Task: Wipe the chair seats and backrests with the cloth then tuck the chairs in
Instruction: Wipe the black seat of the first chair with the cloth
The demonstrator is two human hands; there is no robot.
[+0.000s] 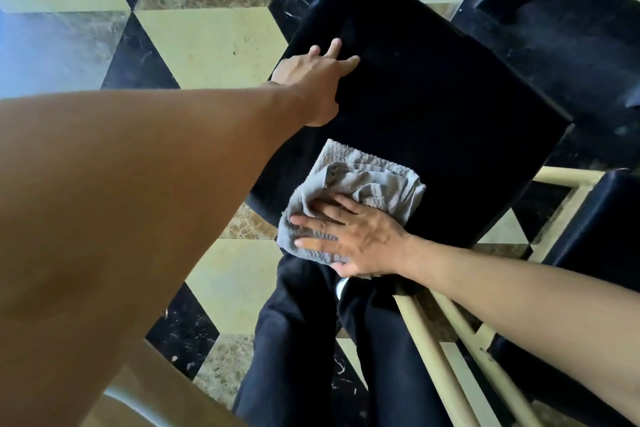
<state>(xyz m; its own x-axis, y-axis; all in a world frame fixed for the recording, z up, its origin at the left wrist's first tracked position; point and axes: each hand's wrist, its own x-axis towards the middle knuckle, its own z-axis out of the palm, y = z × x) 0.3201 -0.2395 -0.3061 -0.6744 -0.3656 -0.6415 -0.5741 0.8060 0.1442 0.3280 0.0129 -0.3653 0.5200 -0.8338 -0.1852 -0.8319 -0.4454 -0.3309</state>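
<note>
I am leaning over the black seat (433,107), looking straight down at it. My left arm is stretching out long across the view, and my left hand (311,80) is resting on the seat's far left edge, fingers mostly straight and spread over the top, thumb down along the side; I cannot tell whether the thumb is gripping. My right arm is coming in from the lower right. My right hand (349,236) is lying flat, fingers straight and fanned, pressing the grey cloth (363,187) onto the seat's near corner. The cloth is bunched and part of it is hanging over the edge. My dark trousers (294,340) are showing below, above the patterned floor (207,42).
</note>
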